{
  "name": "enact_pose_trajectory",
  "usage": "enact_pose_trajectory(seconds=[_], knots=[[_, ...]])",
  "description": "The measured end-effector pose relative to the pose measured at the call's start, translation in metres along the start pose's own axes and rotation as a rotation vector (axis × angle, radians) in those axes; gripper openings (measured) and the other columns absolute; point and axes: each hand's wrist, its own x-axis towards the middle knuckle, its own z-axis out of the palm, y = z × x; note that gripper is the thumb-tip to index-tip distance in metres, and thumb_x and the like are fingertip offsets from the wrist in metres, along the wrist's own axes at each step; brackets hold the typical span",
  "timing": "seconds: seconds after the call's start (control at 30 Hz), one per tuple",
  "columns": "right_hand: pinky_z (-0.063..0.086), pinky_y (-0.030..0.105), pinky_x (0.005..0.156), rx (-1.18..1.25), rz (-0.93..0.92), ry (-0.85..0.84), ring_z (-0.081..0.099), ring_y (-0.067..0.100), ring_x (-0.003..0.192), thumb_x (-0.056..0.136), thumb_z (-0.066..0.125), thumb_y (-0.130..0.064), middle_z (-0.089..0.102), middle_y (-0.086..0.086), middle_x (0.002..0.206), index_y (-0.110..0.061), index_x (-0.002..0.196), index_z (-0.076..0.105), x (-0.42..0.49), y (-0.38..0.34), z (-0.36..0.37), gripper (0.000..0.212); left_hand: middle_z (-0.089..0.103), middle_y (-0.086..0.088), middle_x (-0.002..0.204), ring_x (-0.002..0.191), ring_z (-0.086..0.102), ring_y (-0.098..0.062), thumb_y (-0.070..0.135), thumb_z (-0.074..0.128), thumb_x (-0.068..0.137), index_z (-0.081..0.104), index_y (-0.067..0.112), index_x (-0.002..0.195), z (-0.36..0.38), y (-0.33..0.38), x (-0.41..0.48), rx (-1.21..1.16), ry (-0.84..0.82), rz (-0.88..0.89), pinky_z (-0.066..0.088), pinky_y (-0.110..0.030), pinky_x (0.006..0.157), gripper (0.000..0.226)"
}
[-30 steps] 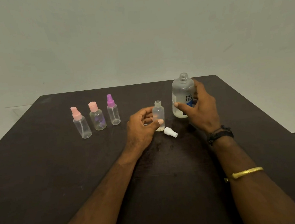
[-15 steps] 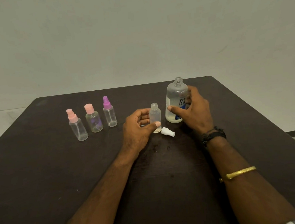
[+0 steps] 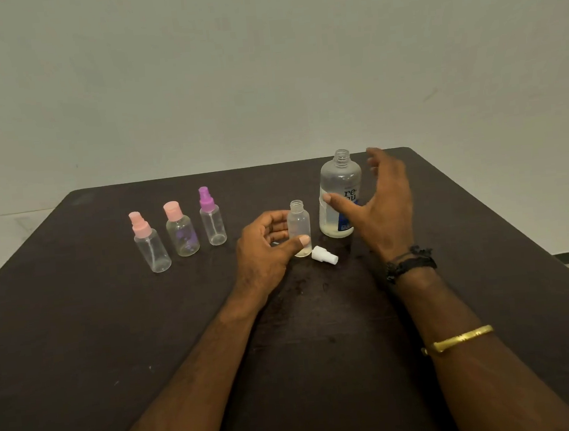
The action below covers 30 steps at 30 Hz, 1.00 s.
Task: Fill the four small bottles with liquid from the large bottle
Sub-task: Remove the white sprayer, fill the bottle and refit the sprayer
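The large clear bottle (image 3: 340, 196) with a blue label stands uncapped on the dark table (image 3: 80, 336), a little pale liquid at its bottom. My right hand (image 3: 383, 203) hovers just right of it, fingers spread, no longer wrapped around it. My left hand (image 3: 265, 248) holds an uncapped small bottle (image 3: 299, 226) upright on the table, thumb in front; a little liquid sits at its base. Its white spray cap (image 3: 324, 255) lies beside it. Three capped small bottles stand to the left: pink spray (image 3: 149, 242), pink flip cap (image 3: 180, 229), purple spray (image 3: 211, 217).
A pale wall rises behind the table's far edge. The table's right edge runs diagonally near my right forearm, with floor showing beyond it at the right.
My right hand let go of the large bottle and opened its fingers beside it. My left hand kept its hold on the small bottle. The camera tilted slightly.
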Motion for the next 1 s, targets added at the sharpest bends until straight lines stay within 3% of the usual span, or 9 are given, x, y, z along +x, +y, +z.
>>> enact_pose_trajectory(seconds=[0.1, 0.2, 0.33, 0.57, 0.67, 0.77, 1.0], knots=[[0.052, 0.025, 0.075, 0.045, -0.188, 0.131, 0.057, 0.009, 0.086, 0.082, 0.081, -0.039, 0.062, -0.003, 0.105, -0.018, 0.119, 0.063, 0.001, -0.017, -0.011, 0.047, 0.075, 0.001, 0.113, 0.102, 0.072, -0.012, 0.011, 0.087, 0.077, 0.069, 0.012, 0.120, 0.000, -0.001, 0.001, -0.002, 0.004, -0.006, 0.060, -0.033, 0.093, 0.047], [0.056, 0.030, 0.064, 0.123, -0.295, -0.134, 0.062, 0.008, 0.065, 0.083, 0.079, -0.027, 0.068, -0.008, 0.081, -0.019, 0.097, 0.070, -0.003, -0.027, -0.015, 0.019, 0.076, 0.000, 0.110, 0.099, 0.073, -0.012, 0.009, 0.087, 0.077, 0.070, 0.011, 0.118, 0.000, -0.001, 0.000, -0.018, 0.016, -0.004, 0.060, -0.033, 0.092, 0.044], [0.051, 0.025, 0.062, -0.080, -0.303, -0.544, 0.060, -0.001, 0.066, 0.078, 0.077, -0.048, 0.066, -0.015, 0.076, -0.029, 0.085, 0.068, -0.009, -0.028, -0.010, 0.022, 0.076, 0.001, 0.110, 0.099, 0.074, -0.012, 0.011, 0.087, 0.078, 0.069, 0.013, 0.118, -0.001, -0.002, 0.000, -0.016, 0.022, -0.001, 0.061, -0.034, 0.091, 0.044], [0.056, 0.028, 0.073, -0.309, -0.188, -0.766, 0.058, 0.002, 0.076, 0.077, 0.083, -0.042, 0.063, -0.015, 0.084, -0.032, 0.084, 0.060, -0.013, -0.030, -0.011, 0.026, 0.075, 0.003, 0.110, 0.099, 0.072, -0.009, 0.010, 0.086, 0.078, 0.069, 0.014, 0.119, -0.002, 0.000, -0.001, 0.002, 0.033, 0.004, 0.060, -0.029, 0.091, 0.044], [0.058, 0.033, 0.080, -0.317, -0.183, -0.761, 0.059, 0.005, 0.081, 0.080, 0.081, -0.039, 0.063, -0.014, 0.088, -0.030, 0.091, 0.062, -0.014, -0.030, -0.012, 0.024, 0.075, 0.004, 0.111, 0.101, 0.072, -0.010, 0.012, 0.086, 0.078, 0.069, 0.016, 0.119, -0.002, 0.000, -0.001, 0.010, 0.040, 0.009, 0.060, -0.030, 0.092, 0.045], [0.059, 0.035, 0.076, -0.243, -0.196, -0.655, 0.061, 0.006, 0.079, 0.078, 0.079, -0.037, 0.065, -0.015, 0.083, -0.029, 0.088, 0.064, -0.012, -0.026, -0.013, 0.020, 0.074, 0.003, 0.113, 0.102, 0.072, -0.010, 0.013, 0.086, 0.079, 0.068, 0.014, 0.121, -0.003, 0.002, -0.001, 0.005, 0.072, 0.021, 0.059, -0.027, 0.091, 0.046], [0.054, 0.022, 0.067, 0.021, -0.241, -0.287, 0.063, 0.006, 0.071, 0.079, 0.079, -0.020, 0.068, -0.011, 0.082, -0.019, 0.087, 0.072, -0.007, -0.029, -0.024, 0.010, 0.074, 0.003, 0.113, 0.103, 0.071, -0.009, 0.011, 0.085, 0.081, 0.067, 0.015, 0.120, -0.007, 0.001, 0.004, -0.024, 0.190, 0.040, 0.058, -0.023, 0.090, 0.043]])
